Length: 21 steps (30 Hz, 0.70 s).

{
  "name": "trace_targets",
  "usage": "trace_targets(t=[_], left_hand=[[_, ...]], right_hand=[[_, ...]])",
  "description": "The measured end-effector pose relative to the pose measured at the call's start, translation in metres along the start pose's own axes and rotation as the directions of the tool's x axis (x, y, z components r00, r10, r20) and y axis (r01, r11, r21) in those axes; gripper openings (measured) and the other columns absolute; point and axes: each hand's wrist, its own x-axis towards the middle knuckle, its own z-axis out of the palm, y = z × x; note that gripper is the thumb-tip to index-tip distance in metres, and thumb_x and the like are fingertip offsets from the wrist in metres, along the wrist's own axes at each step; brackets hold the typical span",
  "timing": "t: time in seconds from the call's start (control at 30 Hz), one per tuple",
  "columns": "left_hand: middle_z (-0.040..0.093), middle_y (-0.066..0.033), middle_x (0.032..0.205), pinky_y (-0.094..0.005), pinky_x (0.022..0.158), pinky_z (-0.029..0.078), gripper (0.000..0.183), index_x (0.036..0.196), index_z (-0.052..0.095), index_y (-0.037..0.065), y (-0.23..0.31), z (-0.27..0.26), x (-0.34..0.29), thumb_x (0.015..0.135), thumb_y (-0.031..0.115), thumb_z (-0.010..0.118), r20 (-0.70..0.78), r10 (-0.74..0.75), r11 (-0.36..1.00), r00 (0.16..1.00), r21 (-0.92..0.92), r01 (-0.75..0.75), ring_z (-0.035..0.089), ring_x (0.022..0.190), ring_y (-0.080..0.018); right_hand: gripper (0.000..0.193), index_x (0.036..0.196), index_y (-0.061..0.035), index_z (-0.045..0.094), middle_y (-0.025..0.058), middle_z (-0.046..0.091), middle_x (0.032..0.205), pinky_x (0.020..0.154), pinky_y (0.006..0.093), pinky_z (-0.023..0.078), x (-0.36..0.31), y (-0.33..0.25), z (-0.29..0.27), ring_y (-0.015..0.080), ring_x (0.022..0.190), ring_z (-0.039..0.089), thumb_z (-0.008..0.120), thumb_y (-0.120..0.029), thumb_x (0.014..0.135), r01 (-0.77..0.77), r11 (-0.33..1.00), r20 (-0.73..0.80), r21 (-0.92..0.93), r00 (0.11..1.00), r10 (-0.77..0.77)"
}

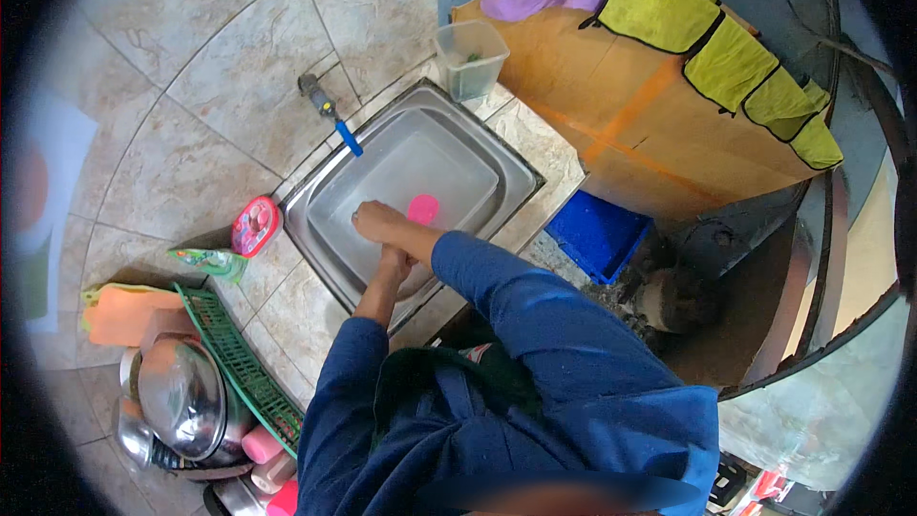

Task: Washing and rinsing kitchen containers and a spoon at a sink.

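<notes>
My right hand (377, 222) reaches over the metal sink (334, 244), its fingers curled in and whatever they may hold hidden from view. Below its wrist is my left hand (395, 260), close against the right wrist; its fingers are mostly covered by the right arm. A pink round object (423, 207) lies in the basin beside my right wrist. Above the far left rim a tap with a blue lever (348, 138) sticks out from the tiled wall.
A clear plastic container (472, 61) stands at the sink's far corner. On the left are a pink tub (256, 226), a green packet (218, 265), a green rack (229, 354) and metal pots (181, 397). A blue crate (599, 236) and cardboard (611, 115) with hanging cloths (659, 5) are right.
</notes>
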Motion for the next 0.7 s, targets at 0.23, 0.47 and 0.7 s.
trace_targets(t=[0.23,0.47,0.7], left_hand=[[0.046,0.0043,0.062,-0.0239,0.038,0.024,0.022,0.091,0.048,0.018,-0.019,-0.037,-0.001,0.087,0.039,0.049,0.068,-0.041,0.997,0.997,0.071,0.036,0.039,0.045,-0.0083],[0.052,0.0008,0.070,-0.0273,0.041,0.034,0.022,0.098,0.048,0.012,0.048,-0.067,-0.074,0.083,0.025,0.058,0.132,0.245,0.823,0.961,0.496,-0.278,0.047,0.050,-0.0121],[0.053,-0.0097,0.119,-0.0366,0.089,0.040,0.056,0.135,0.033,0.012,0.128,-0.069,-0.173,0.085,0.026,0.055,0.297,0.058,0.940,0.953,0.305,-0.152,0.051,0.108,-0.0206]], right_hand=[[0.029,0.077,0.0026,0.066,0.0249,0.062,0.086,0.075,0.0480,0.046,-0.008,-0.007,0.026,0.0397,0.081,0.060,0.044,-0.017,0.078,0.140,0.974,-0.065,-0.181,0.986,-0.153],[0.041,0.094,-0.0001,0.063,0.0204,0.063,0.093,0.078,0.0413,0.046,-0.029,-0.032,0.046,0.0347,0.083,0.061,0.047,-0.038,0.087,0.398,0.899,-0.427,0.180,0.856,-0.293],[0.057,0.092,0.0013,0.058,0.0114,0.060,0.073,0.056,0.0339,0.047,-0.091,-0.026,-0.051,0.0179,0.061,0.058,0.045,-0.054,0.086,0.065,0.937,-0.303,0.344,0.952,0.046]])
